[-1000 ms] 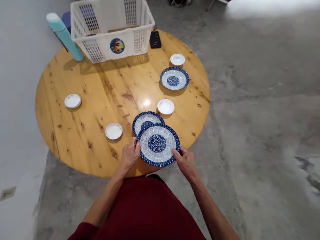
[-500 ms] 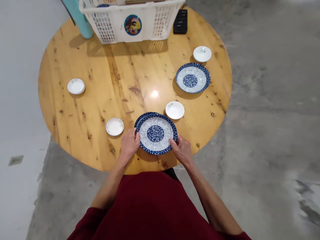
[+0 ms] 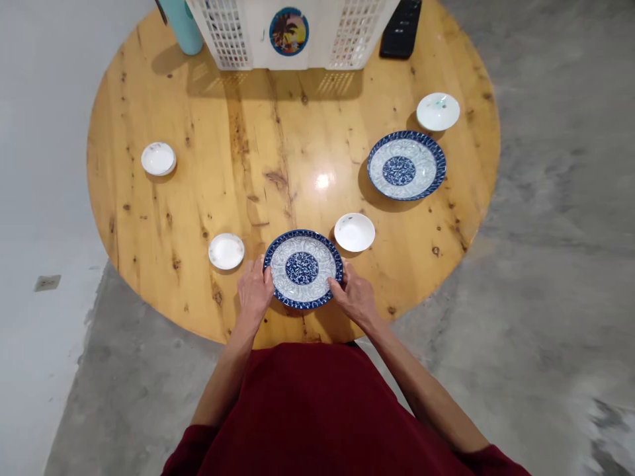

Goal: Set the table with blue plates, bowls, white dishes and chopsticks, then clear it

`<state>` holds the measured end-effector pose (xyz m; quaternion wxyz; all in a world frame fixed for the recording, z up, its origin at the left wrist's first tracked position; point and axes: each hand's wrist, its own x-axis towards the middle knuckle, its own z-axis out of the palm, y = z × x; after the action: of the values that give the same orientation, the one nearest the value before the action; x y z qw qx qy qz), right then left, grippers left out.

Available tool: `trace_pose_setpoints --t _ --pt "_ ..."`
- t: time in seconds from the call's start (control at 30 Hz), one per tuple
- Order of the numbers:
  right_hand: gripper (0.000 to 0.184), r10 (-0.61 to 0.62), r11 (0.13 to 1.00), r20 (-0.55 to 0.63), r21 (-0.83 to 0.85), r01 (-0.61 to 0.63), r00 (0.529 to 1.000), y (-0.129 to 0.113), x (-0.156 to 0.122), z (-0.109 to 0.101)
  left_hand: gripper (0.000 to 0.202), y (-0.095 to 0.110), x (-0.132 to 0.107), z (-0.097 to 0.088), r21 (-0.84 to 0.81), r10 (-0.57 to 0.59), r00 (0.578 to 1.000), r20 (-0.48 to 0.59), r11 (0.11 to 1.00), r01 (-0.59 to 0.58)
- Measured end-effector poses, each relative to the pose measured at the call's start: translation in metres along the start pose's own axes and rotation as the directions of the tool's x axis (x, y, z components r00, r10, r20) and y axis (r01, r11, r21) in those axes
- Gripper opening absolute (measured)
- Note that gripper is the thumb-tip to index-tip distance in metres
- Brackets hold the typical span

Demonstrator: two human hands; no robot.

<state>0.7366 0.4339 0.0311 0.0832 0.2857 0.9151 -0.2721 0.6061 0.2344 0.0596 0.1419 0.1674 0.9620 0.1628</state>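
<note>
At the near edge of the round wooden counter (image 3: 198, 198), left of the person's hands, a small white dish (image 3: 159, 158) sits far out, and a second white dish (image 3: 227, 251) lies just beside the left hand (image 3: 254, 291). That hand grips the left rim of a blue-and-white patterned plate (image 3: 302, 268), its thumb over the edge. The plate lies directly between the two hands, in front of the person's body; being round, it has no long axis to line up, and neither hand is clearly nearer to it. Its face is up and looks roughly level; whether its underside touches the counter cannot be told. The right hand (image 3: 356, 296) grasps the opposite rim, thumb reaching onto the inner face. Just beyond that hand, close to the plate's upper right rim, stands a white bowl (image 3: 354, 233); farther right and deeper lies another blue-and-white plate (image 3: 407, 165), with a second white bowl (image 3: 438, 112) beyond it.
</note>
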Motion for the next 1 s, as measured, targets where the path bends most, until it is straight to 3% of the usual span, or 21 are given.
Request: trace_pose_setpoints --t 0.23,0.47,0.63,0.73,0.87,1.0 --pt "0.061 0.012 0.999 0.104 -0.035 -0.009 0.994 -0.005 0.008 -0.005 0.036 0.001 0.004 0.000 0.014 -0.009 1.000 -0.014 1.000 0.009" --pt "0.061 0.006 1.000 0.124 -0.027 -0.003 0.992 -0.016 0.015 -0.005 0.036 -0.013 0.015 0.001 0.031 0.044 0.993 -0.107 0.999 -0.041" --pt "0.059 0.009 0.999 0.144 0.039 -0.015 0.989 -0.013 0.018 -0.010 0.036 -0.017 0.025 -0.002 0.023 0.052 0.993 -0.108 0.999 -0.050" --pt "0.053 -0.035 0.972 0.079 0.235 0.015 0.996 -0.008 0.019 -0.007 0.038 -0.017 0.033 -0.003 -0.064 -0.009 0.999 -0.040 0.998 0.007" --pt "0.038 0.008 0.874 0.030 0.485 -0.021 1.000 -0.007 0.026 0.011 0.041 -0.018 0.046 0.003 -0.222 -0.026 0.981 0.190 0.973 0.068" --pt "0.021 0.100 0.834 -0.020 0.547 -0.072 0.995 -0.013 0.031 0.024 0.043 -0.021 0.051 0.009 -0.327 0.009 0.982 0.188 0.943 0.054"
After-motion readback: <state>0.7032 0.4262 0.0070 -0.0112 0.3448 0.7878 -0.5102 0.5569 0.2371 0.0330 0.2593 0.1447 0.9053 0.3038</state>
